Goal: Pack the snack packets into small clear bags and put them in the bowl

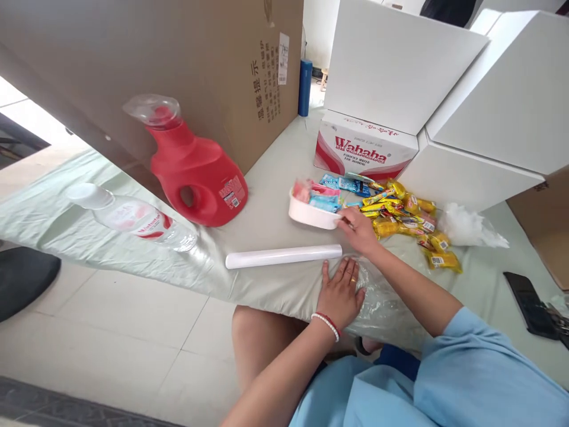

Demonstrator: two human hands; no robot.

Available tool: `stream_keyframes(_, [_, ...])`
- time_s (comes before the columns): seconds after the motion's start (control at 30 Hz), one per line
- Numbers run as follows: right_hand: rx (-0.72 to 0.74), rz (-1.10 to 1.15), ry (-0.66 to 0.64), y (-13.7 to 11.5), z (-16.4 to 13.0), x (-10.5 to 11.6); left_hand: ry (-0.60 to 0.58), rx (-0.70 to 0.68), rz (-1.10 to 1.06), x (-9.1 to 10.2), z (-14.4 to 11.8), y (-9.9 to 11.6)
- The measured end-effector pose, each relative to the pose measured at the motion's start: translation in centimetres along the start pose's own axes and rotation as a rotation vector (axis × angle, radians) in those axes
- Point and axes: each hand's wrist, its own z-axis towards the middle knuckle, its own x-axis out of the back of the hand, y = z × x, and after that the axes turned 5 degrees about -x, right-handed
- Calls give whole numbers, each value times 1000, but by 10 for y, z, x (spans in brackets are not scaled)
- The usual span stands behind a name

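My right hand (pixel 359 230) pinches the near right rim of a pale pink oval container (pixel 311 214), which holds pink and blue wrapped packets (pixel 323 198). Flat on the cloth near the table's front edge lies my left hand (pixel 341 292), fingers apart and nothing in it. Just beyond its fingertips is a white roll (pixel 284 256), lying crosswise. Yellow-wrapped snacks (pixel 391 213) are piled to the right of the container, with blue packets (pixel 347 184) behind it. Clear plastic film (pixel 386 296) lies to the right of my left hand.
A red detergent jug (pixel 204 172) and a clear water bottle (pixel 133 219) stand at left, before a large cardboard box (pixel 213 65). White boxes (pixel 400 65) and a Wahaha carton (pixel 364 148) line the back. A crumpled plastic bag (pixel 471 225) and a phone (pixel 528 303) lie at right.
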Motion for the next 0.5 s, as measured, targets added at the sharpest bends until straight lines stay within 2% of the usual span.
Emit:
stream_keyframes(0.13, [-519,747,295,6,9,33,-1,2,8,-1,0,0])
stream_keyframes(0.17, [-601,862,334,8,15,42,0,2,16,-1,-1,0])
stream_keyframes(0.23, [-673,938,356,10,27,59,1,5,33,-2,-1,0])
stream_keyframes(0.37, [-641,991,341,8,38,91,-2,-5,53,-2,-1,0])
stream_keyframes(0.43, [-504,936,370,7,39,112,-8,-7,52,-2,-1,0])
stream_keyframes(0.5, [-294,679,497,10,38,139,-13,-3,47,-1,-1,0])
